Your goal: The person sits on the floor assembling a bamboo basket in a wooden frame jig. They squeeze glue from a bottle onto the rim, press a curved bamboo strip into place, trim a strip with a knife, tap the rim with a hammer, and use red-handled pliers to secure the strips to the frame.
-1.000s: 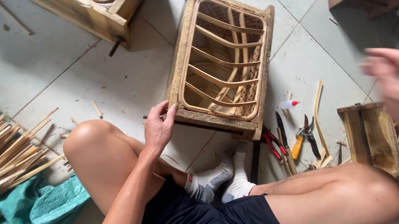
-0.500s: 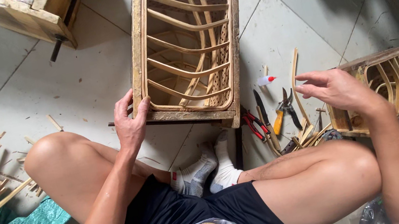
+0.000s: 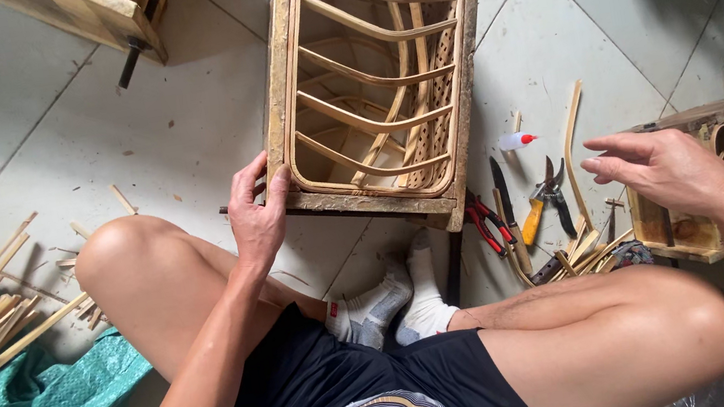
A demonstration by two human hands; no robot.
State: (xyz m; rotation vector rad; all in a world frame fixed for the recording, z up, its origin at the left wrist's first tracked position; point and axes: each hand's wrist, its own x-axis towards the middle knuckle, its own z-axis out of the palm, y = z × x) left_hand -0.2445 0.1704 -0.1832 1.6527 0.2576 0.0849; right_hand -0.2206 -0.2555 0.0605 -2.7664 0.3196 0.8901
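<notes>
Bamboo frame [image 3: 376,75] runs lengthwise away; left hand [image 3: 255,213] grips its corner, right hand [image 3: 662,173] spread.

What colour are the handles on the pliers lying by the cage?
Red, on the pliers beside the bamboo cage; seen in the head view.

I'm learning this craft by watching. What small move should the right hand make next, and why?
Probably lower the right hand onto the tools on the floor just below and left of it: it hovers open and empty, while the left hand grips the bamboo cage at its corner.
</notes>
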